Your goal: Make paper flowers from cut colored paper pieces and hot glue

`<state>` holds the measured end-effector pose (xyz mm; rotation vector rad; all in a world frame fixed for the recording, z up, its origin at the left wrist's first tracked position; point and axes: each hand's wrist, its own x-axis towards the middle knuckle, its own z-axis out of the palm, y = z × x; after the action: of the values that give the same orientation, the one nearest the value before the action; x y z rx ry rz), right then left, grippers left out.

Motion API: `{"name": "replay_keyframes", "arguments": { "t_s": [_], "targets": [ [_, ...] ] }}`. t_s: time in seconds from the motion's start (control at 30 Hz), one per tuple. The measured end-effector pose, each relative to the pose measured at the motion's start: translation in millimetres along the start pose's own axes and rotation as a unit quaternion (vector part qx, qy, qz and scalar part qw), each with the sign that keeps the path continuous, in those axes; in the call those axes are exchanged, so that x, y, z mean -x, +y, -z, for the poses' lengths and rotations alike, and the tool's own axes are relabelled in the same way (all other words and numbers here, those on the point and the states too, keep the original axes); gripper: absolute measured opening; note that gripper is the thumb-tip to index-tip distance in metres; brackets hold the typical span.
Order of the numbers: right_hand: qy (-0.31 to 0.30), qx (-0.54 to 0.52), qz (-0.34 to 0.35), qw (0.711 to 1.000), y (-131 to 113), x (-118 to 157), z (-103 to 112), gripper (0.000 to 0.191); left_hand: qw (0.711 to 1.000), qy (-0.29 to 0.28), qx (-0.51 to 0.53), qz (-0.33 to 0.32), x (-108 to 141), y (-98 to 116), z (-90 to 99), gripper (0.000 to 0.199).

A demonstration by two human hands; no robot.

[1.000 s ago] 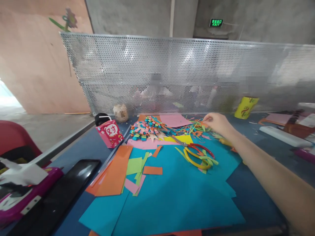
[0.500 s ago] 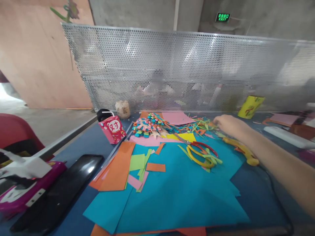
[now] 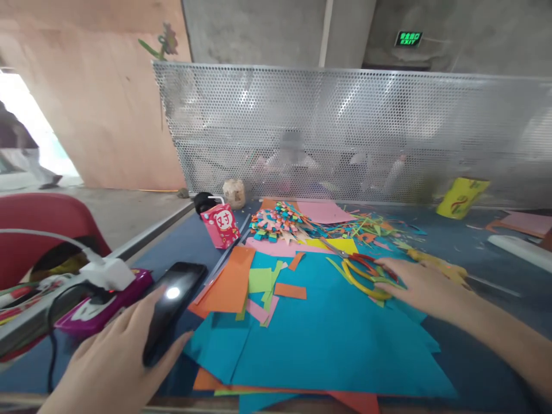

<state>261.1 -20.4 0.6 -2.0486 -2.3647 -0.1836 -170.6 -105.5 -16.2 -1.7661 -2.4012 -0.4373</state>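
Note:
At the lower left, my left hand (image 3: 116,351) reaches over the near part of a black phone (image 3: 181,293), fingers and thumb spread; its near end is hidden, and I cannot tell whether they touch. My right hand (image 3: 414,282) is at the handles of red-and-yellow scissors (image 3: 351,261), thumb and forefinger apart around them. Green paper strips (image 3: 390,279) lie across the handles. Under the scissors spreads a stack of blue paper (image 3: 328,339). On it rest a light green square (image 3: 260,280), an orange strip (image 3: 291,291) and pink pieces (image 3: 257,311).
A fringed multicoloured paper bundle (image 3: 280,221) and thin clippings (image 3: 371,224) lie behind. A red drink carton (image 3: 221,226) stands back left; a purple power strip (image 3: 103,310) lies left. A yellow glue gun (image 3: 440,265) sits beyond my right forearm. A perforated metal screen (image 3: 302,115) borders the back.
My left hand has come into view over the phone. My right hand has moved from the clippings at the back toward me, to the scissors' handles. The view has shifted left.

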Motion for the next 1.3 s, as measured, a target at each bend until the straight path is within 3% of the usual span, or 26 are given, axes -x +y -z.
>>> {"name": "replay_keyframes", "arguments": {
  "t_s": [0.03,0.17,0.33,0.57,0.77,1.0,1.17,1.3],
  "targets": [
    [-0.006,-0.003,-0.007,1.0,-2,2,-4,0.046,0.999,-0.017,-0.035,-0.011,-4,2,0.1,0.055],
    [0.01,-0.024,0.001,1.0,2,2,-12,0.036,0.992,0.023,-0.127,0.006,-17,12,1.5,0.057],
    [0.034,-0.072,0.038,0.996,1,-1,-15,0.029,0.992,0.022,-0.117,0.037,-26,20,2.4,0.061],
    [0.033,-0.139,0.131,0.981,-45,13,2,0.034,0.992,0.067,-0.096,0.056,-31,27,-3.2,0.067],
    [0.034,-0.106,0.204,0.973,-81,14,11,0.029,0.991,0.082,-0.095,0.043,-32,30,-5.3,0.072],
    [0.014,-0.071,0.257,0.964,-115,10,13,0.025,0.993,0.095,-0.024,0.065,-33,24,-9.5,0.083],
    [0.058,-0.076,0.285,0.954,-135,7,6,0.039,0.99,0.094,-0.078,0.065,-31,25,-7.7,0.081],
    [0.105,-0.076,0.291,0.948,-147,-1,-1,0.04,0.992,0.078,-0.048,0.082,-32,28,-6.2,0.083]
  ]
}}
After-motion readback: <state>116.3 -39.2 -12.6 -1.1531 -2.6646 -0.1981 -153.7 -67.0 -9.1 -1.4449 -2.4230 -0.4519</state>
